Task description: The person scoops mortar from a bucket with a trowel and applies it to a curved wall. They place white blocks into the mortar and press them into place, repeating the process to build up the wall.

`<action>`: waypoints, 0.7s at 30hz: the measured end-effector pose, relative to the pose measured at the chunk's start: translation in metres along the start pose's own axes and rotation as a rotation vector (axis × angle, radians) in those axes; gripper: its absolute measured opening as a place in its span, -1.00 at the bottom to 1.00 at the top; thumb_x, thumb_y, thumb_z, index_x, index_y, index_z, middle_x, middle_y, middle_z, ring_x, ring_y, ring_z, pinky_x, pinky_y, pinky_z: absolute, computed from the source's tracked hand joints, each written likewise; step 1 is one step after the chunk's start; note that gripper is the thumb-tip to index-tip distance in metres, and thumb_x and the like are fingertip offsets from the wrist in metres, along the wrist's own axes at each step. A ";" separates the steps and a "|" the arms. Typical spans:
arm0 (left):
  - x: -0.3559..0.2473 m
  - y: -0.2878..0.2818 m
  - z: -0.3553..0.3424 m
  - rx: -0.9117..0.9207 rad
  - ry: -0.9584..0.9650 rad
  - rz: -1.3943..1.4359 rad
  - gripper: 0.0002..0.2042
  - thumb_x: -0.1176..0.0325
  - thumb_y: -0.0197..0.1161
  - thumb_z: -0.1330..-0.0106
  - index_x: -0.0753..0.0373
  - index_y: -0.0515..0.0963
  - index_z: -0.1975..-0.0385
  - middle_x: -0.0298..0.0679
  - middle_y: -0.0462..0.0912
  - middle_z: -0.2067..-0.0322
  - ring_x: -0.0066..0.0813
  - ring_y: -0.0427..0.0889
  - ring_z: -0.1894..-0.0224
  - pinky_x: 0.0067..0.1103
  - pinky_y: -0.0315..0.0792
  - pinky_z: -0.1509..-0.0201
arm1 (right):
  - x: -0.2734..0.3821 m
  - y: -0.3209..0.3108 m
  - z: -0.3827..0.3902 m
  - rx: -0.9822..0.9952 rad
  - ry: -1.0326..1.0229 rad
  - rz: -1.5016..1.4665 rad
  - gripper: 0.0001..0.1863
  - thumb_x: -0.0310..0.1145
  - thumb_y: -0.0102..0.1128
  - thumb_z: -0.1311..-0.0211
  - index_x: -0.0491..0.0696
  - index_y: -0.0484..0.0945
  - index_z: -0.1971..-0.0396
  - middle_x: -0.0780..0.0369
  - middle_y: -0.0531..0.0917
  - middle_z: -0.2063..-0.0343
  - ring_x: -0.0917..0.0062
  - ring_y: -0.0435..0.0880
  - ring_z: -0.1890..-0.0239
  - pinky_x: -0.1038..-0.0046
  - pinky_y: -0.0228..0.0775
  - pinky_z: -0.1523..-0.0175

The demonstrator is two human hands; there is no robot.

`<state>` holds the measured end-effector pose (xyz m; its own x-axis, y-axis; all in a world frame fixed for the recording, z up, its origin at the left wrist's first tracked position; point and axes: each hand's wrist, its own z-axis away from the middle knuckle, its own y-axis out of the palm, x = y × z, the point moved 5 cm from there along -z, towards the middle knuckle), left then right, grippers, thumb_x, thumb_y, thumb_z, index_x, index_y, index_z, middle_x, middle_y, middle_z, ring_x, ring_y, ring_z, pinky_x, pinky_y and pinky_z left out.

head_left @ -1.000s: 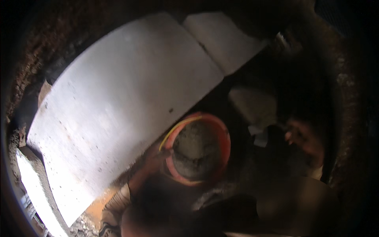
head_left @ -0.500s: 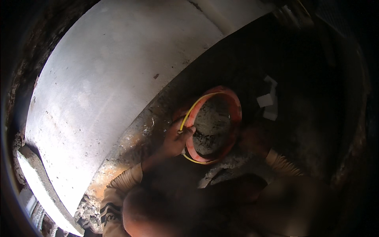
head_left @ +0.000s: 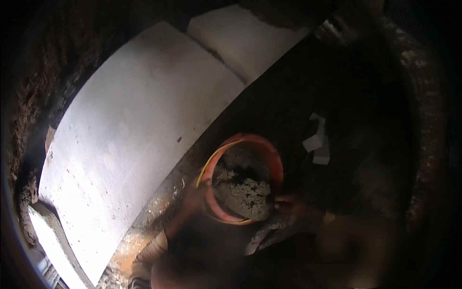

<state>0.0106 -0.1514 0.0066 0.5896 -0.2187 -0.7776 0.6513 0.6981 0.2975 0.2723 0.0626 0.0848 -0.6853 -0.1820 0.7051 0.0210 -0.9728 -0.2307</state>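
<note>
An orange-red bucket [head_left: 275, 161] stands between my hands, its round mouth facing up at me. Lumpy grey wet mortar [head_left: 246, 193] lies inside, heaped toward the near side. A thin yellow handle [head_left: 208, 163] runs along the left of the rim. My left hand [head_left: 192, 195], dim and blurred, is closed on the bucket's left rim beside this handle. At the lower right, my right hand [head_left: 290, 206] grips the rim with its fingertips at the edge; the rest of it fades into shadow.
A large pale slab [head_left: 139, 106] slants along the left, with a second slab [head_left: 240, 38] beyond it. A narrow block [head_left: 55, 241] lies at the lower left. Small white pieces [head_left: 314, 143] lie on the dark ground to the right. Rough earth walls [head_left: 36, 106] surround the space.
The bucket sits lower in the view and its mouth faces me more, showing more mortar. My right hand's fingers have come onto the rim; my left hand stays at the left side.
</note>
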 end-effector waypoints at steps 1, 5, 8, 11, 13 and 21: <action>0.007 -0.006 -0.002 0.019 -0.005 0.049 -0.60 0.31 0.20 -0.44 0.34 0.49 -0.20 -0.30 0.60 0.02 -0.52 0.51 -0.06 -0.53 0.35 -0.22 | 0.006 -0.008 0.006 0.008 0.036 0.050 -0.72 -0.29 0.15 -0.50 -0.16 0.59 -0.02 0.29 0.62 0.27 0.66 0.55 0.20 0.48 0.48 0.04; 0.016 -0.016 -0.007 -0.041 -0.015 0.128 -0.67 0.28 0.22 -0.43 0.34 0.57 -0.07 -0.33 0.63 0.15 -0.53 0.53 0.06 -0.55 0.38 -0.10 | 0.017 -0.048 0.036 -0.070 0.227 -0.307 -0.54 -0.22 0.08 -0.53 -0.13 0.39 -0.30 0.27 0.61 0.19 0.62 0.56 0.24 0.47 0.46 0.16; 0.010 -0.018 -0.004 -0.078 0.037 0.089 -0.68 0.26 0.23 -0.42 0.34 0.58 -0.04 -0.35 0.63 0.18 -0.54 0.54 0.09 -0.55 0.39 -0.06 | 0.065 -0.092 0.057 -0.077 0.010 -0.497 -0.44 -0.20 0.08 -0.53 -0.11 0.26 -0.39 0.19 0.60 0.10 0.56 0.58 0.22 0.48 0.49 0.17; 0.007 -0.017 -0.002 -0.052 0.031 0.117 -0.67 0.25 0.24 -0.42 0.32 0.58 -0.06 -0.36 0.63 0.17 -0.54 0.55 0.07 -0.55 0.40 -0.08 | 0.118 -0.178 0.075 -0.082 -0.298 -0.178 -0.32 -0.09 0.10 -0.48 -0.21 0.20 -0.40 0.03 0.60 0.01 0.40 0.66 0.16 0.41 0.57 0.12; 0.015 -0.022 -0.005 -0.037 0.028 0.147 -0.65 0.23 0.25 -0.42 0.32 0.58 -0.07 -0.36 0.63 0.16 -0.53 0.55 0.06 -0.54 0.40 -0.10 | 0.171 -0.227 0.073 -0.274 -0.467 0.062 -0.31 -0.07 0.09 -0.46 -0.26 0.23 -0.37 -0.04 0.62 -0.03 0.33 0.72 0.14 0.37 0.62 0.06; 0.027 -0.021 -0.002 -0.092 -0.073 0.190 -0.61 0.17 0.29 -0.39 0.31 0.58 -0.07 -0.36 0.63 0.18 -0.55 0.56 0.09 -0.56 0.43 -0.06 | 0.343 -0.284 -0.032 -1.117 -0.233 1.426 -0.57 -0.35 0.00 -0.52 -0.03 0.43 -0.33 0.10 0.54 -0.27 0.28 0.48 -0.34 0.29 0.30 -0.41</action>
<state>0.0123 -0.1705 -0.0216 0.7325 -0.1241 -0.6694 0.4813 0.7898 0.3803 0.0079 0.2810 0.3712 -0.4753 -0.8015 -0.3630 -0.0757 0.4483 -0.8907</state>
